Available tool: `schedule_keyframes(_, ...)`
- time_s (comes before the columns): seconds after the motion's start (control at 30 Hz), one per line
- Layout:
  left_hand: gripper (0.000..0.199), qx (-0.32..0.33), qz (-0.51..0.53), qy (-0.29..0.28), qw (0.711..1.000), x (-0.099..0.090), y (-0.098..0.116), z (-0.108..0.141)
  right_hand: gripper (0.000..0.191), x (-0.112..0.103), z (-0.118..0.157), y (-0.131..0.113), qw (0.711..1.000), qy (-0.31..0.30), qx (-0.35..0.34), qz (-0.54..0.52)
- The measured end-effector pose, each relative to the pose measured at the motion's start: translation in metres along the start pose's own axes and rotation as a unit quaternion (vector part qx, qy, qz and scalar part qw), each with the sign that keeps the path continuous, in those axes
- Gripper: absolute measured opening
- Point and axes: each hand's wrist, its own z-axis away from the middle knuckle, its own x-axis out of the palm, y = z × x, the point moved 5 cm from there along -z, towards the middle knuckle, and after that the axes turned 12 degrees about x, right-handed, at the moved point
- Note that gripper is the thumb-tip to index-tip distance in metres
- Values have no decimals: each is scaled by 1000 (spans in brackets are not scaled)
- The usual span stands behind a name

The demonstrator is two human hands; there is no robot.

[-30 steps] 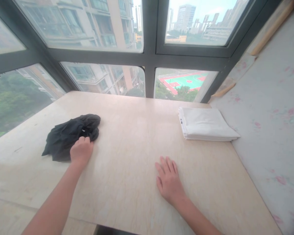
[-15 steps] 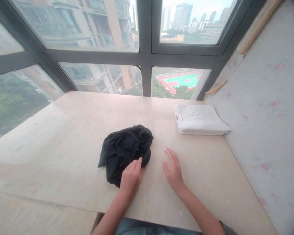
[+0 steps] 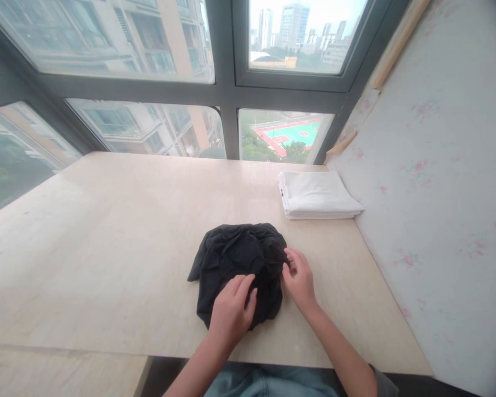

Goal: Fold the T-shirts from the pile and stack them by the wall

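A crumpled black garment (image 3: pixel 231 253) lies bunched on the pale tabletop, its exact kind hidden by the folds. Over its near side rests my left hand (image 3: pixel 233 309), with the fingers bent and a gap between them and the thumb. My right hand (image 3: pixel 300 278) is at the garment's right edge, where its thumb and fingertips close on a bit of the dark fabric.
A folded white cloth stack (image 3: pixel 318 196) sits at the back right, near the flowered wall (image 3: pixel 430 220). Grey window frames (image 3: pixel 227 94) rise behind the pale tabletop (image 3: pixel 119 237). The table's front edge is close to my lap.
My right hand has moved from bare tabletop to the garment's right edge and taken hold of it. The garment has spread slightly to the right. My left hand has opened its thumb from the fingers.
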Motion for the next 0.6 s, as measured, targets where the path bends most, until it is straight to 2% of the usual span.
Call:
schedule_keyframes(0.07,38,-11,-81,6,997,-2,-5,-14,36,1,-2,4,999,-5,53,-7)
schedule_keyframes(0.13,44,-29,-114,-19,993,-2,-13,-27,38,2,-7,6,995,-14,96,-10)
schedule_keyframes(0.2,42,-66,-69,-27,995,-5,-28,-37,36,3,-16,9,988,-41,148,-34)
schedule_keyframes(0.23,38,-98,-31,-13,995,-11,-38,-40,33,4,-21,10,981,-59,177,-53)
schedule_keyframes(0.3,28,-181,47,49,981,-31,-64,-41,30,3,-31,13,965,-94,227,-91)
schedule_keyframes(0.37,26,-263,111,119,951,-57,-89,-35,30,0,-39,12,949,-115,260,-137)
schedule_keyframes(0.43,36,-311,175,153,921,-78,-106,-25,30,-3,-44,9,921,-133,296,-218)
schedule_keyframes(0.53,51,-328,244,134,903,-91,-109,-5,29,-8,-48,-7,857,-152,341,-355)
schedule_keyframes(0.6,55,-323,262,87,905,-86,-102,12,31,-16,-53,-25,836,-144,342,-403)
